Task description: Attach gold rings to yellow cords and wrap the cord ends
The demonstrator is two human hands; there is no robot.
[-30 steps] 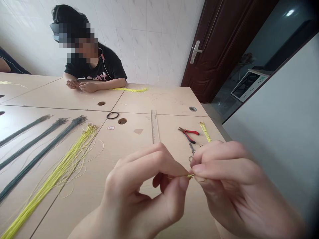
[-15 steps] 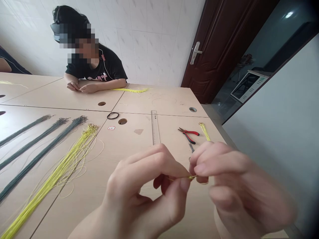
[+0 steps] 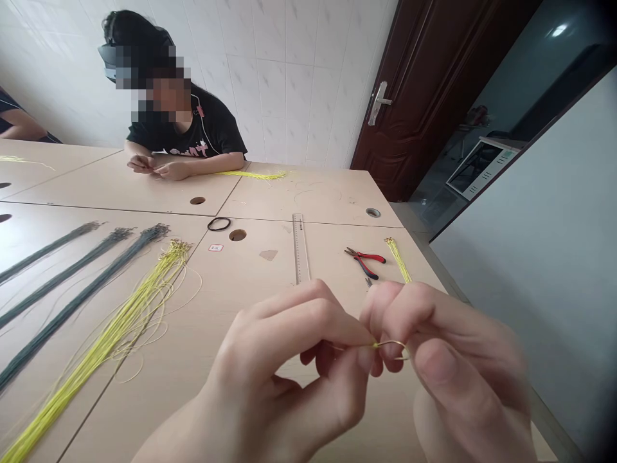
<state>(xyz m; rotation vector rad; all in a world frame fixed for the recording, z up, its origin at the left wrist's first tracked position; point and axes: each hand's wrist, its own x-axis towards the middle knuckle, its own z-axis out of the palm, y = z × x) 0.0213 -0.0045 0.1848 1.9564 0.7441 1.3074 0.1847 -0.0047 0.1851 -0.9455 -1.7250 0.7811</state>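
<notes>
Between thumb and forefinger, my left hand (image 3: 299,366) pinches a thin yellow cord (image 3: 375,346) at a small knot. A short curved end of the cord sticks out to the right of the fingertips. My right hand (image 3: 448,360) is beside that end, its thumb apart from the curled fingers, and the curved end passes near them. Beyond the hands are red-and-black pliers (image 3: 366,258), a small metal tool (image 3: 369,282) partly hidden by my right hand, a clear ruler (image 3: 301,247) and a short yellow cord bundle (image 3: 398,259).
At left lie a long yellow cord bundle (image 3: 106,341) and several dark green bundles (image 3: 81,318). A black band (image 3: 219,224), a small label (image 3: 216,247) and a tape roll (image 3: 373,212) are farther back. A person (image 3: 187,128) sits across the table (image 3: 270,199).
My right thumb has come away from the fingers, and more of the curved cord end shows. My left hand has shifted slightly right. My right hand hides more of the small metal tool.
</notes>
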